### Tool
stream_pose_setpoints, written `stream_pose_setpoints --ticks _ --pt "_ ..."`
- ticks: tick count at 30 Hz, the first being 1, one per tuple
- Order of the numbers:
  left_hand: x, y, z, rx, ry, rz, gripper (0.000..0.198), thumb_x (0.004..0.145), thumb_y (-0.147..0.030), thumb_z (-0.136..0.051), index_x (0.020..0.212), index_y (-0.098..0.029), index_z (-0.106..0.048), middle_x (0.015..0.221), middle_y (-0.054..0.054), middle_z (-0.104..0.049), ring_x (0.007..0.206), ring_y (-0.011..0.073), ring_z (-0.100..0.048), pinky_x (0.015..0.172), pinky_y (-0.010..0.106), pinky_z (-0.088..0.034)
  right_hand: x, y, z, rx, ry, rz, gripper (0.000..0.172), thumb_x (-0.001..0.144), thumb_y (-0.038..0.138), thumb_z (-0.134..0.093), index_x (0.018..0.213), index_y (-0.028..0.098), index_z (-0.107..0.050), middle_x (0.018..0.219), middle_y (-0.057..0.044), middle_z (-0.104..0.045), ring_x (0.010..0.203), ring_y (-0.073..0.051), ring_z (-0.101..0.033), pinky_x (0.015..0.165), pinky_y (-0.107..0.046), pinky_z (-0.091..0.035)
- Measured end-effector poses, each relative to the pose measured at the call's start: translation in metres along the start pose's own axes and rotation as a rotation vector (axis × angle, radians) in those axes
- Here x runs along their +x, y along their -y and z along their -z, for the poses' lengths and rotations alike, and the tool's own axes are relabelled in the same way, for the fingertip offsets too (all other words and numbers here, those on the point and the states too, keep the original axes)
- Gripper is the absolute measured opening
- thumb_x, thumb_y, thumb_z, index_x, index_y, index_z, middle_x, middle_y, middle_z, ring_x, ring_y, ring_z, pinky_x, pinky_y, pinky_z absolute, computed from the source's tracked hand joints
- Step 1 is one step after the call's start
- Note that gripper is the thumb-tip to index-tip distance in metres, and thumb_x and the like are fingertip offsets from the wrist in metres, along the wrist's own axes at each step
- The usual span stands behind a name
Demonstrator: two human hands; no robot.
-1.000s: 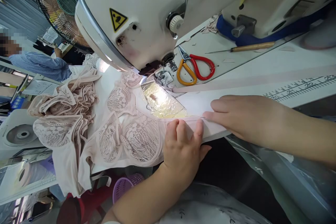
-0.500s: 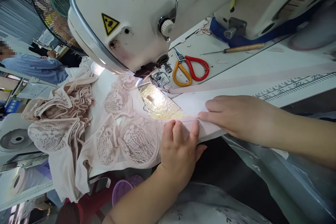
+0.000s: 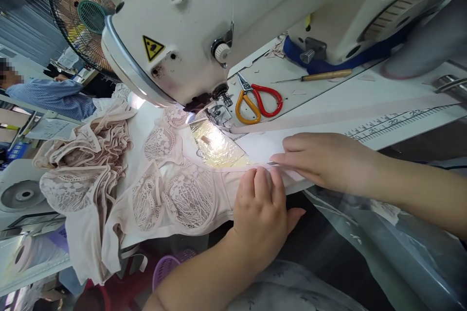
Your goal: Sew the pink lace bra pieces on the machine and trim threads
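A pale pink lace bra [image 3: 189,199] lies spread over the table edge, its upper edge running beside a shiny yellowish plate [image 3: 221,148] under the sewing machine [image 3: 175,29]. With fingers bent and pressed together, my left hand [image 3: 260,209] holds the bra's band down; its thumb sticks out to the right. My right hand [image 3: 324,160] is closed in a pinch at the same edge, close to the left fingertips. A thin dark metallic tip [image 3: 272,163] shows at its fingertips; the rest of that piece is hidden.
Red-and-yellow-handled scissors [image 3: 259,102] and a wooden-handled awl [image 3: 317,76] lie behind the plate. More bras [image 3: 87,155] are heaped at left. A fan [image 3: 91,14] and a person in a striped shirt [image 3: 51,99] are beyond. A purple basket [image 3: 166,269] stands below.
My left hand has slid a little to the right along the band. My right hand stays at the edge, with the metallic tip now showing more clearly. The view has shifted slightly.
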State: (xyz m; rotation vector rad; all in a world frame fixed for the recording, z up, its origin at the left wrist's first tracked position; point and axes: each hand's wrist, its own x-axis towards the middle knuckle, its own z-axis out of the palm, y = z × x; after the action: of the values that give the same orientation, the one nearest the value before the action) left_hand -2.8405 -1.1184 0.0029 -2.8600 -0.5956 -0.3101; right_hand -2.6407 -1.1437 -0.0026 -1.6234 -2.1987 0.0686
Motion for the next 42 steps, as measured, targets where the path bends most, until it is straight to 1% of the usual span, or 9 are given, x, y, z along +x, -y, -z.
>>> stream_pose_setpoints --ticks 3,6,9,16,25,32,36,40,42 --pt "0.003 -0.003 -0.002 0.026 0.017 0.026 0.065 0.086 -0.057 -0.055 0.129 -0.008 -0.051 0.115 0.017 -0.055 0.108 0.0301 -0.054 0.097 0.045 -0.048 0.002 0.000 -0.007 0.029 0.001 0.002 0.022 0.082 0.015 -0.048 0.083 0.024 -0.068 0.065 -0.001 -0.048 0.060 -0.014 -0.044 0.052 -0.026 -0.021" --pt "0.005 -0.004 -0.002 0.040 0.029 0.054 0.063 0.084 -0.058 -0.058 0.128 -0.014 -0.053 0.112 0.016 -0.053 0.106 0.0307 -0.055 0.092 0.046 -0.050 0.003 0.000 -0.007 0.025 0.053 0.007 0.019 0.078 0.013 -0.053 0.084 0.024 -0.067 0.065 -0.001 -0.048 0.061 -0.014 -0.044 0.051 -0.026 -0.020" --pt "0.008 -0.005 -0.001 0.036 0.064 0.054 0.062 0.083 -0.058 -0.058 0.127 -0.014 -0.053 0.106 0.014 -0.053 0.101 0.0295 -0.055 0.091 0.046 -0.051 0.004 -0.001 -0.001 -0.011 0.108 0.027 0.018 0.075 0.011 -0.055 0.084 0.023 -0.066 0.066 -0.001 -0.048 0.061 -0.015 -0.046 0.051 -0.027 -0.018" --pt "0.010 -0.005 -0.003 0.039 0.118 0.054 0.062 0.086 -0.056 -0.055 0.133 -0.016 -0.049 0.108 0.014 -0.050 0.104 0.0280 -0.053 0.094 0.047 -0.049 -0.002 -0.008 0.010 -0.052 0.103 0.087 0.022 0.074 0.004 -0.052 0.084 0.021 -0.063 0.070 -0.002 -0.053 0.071 -0.017 -0.052 0.056 -0.029 -0.027" --pt "0.010 -0.004 -0.005 0.079 0.017 0.031 0.061 0.086 -0.057 -0.056 0.132 -0.018 -0.051 0.106 0.013 -0.051 0.101 0.0281 -0.053 0.088 0.046 -0.051 -0.013 -0.018 0.009 -0.073 0.084 0.099 0.024 0.070 0.003 -0.051 0.080 0.022 -0.062 0.068 -0.002 -0.053 0.071 -0.018 -0.052 0.057 -0.031 -0.028" --pt "0.010 -0.005 -0.002 0.080 0.108 0.046 0.060 0.087 -0.054 -0.057 0.134 -0.019 -0.049 0.110 0.014 -0.052 0.105 0.0286 -0.054 0.091 0.047 -0.051 -0.020 -0.019 0.019 -0.106 0.076 0.095 0.026 0.071 0.001 -0.048 0.081 0.021 -0.062 0.068 -0.002 -0.052 0.069 -0.018 -0.050 0.056 -0.030 -0.025" --pt "0.009 -0.005 -0.003 0.082 0.088 0.041 0.059 0.088 -0.055 -0.054 0.133 -0.018 -0.050 0.109 0.015 -0.053 0.104 0.0287 -0.055 0.090 0.048 -0.052 -0.023 -0.018 0.026 -0.133 0.118 0.051 0.030 0.072 0.000 -0.046 0.086 0.021 -0.063 0.071 -0.003 -0.054 0.073 -0.018 -0.052 0.057 -0.029 -0.026" --pt "0.009 -0.007 -0.004 0.072 0.057 0.065 0.063 0.082 -0.055 -0.062 0.132 -0.017 -0.051 0.118 0.015 -0.050 0.107 0.0308 -0.054 0.091 0.049 -0.052 -0.022 -0.015 0.025 -0.121 0.032 0.035 0.027 0.079 0.006 -0.048 0.094 0.022 -0.064 0.071 -0.002 -0.052 0.071 -0.017 -0.051 0.056 -0.028 -0.026" --pt "0.009 -0.008 -0.003 0.067 0.053 0.064 0.065 0.082 -0.055 -0.063 0.132 -0.016 -0.051 0.123 0.016 -0.049 0.109 0.0310 -0.053 0.092 0.050 -0.051 -0.019 -0.012 0.024 -0.100 0.045 0.037 0.024 0.081 0.008 -0.049 0.094 0.022 -0.065 0.072 -0.002 -0.052 0.071 -0.018 -0.051 0.057 -0.029 -0.028"
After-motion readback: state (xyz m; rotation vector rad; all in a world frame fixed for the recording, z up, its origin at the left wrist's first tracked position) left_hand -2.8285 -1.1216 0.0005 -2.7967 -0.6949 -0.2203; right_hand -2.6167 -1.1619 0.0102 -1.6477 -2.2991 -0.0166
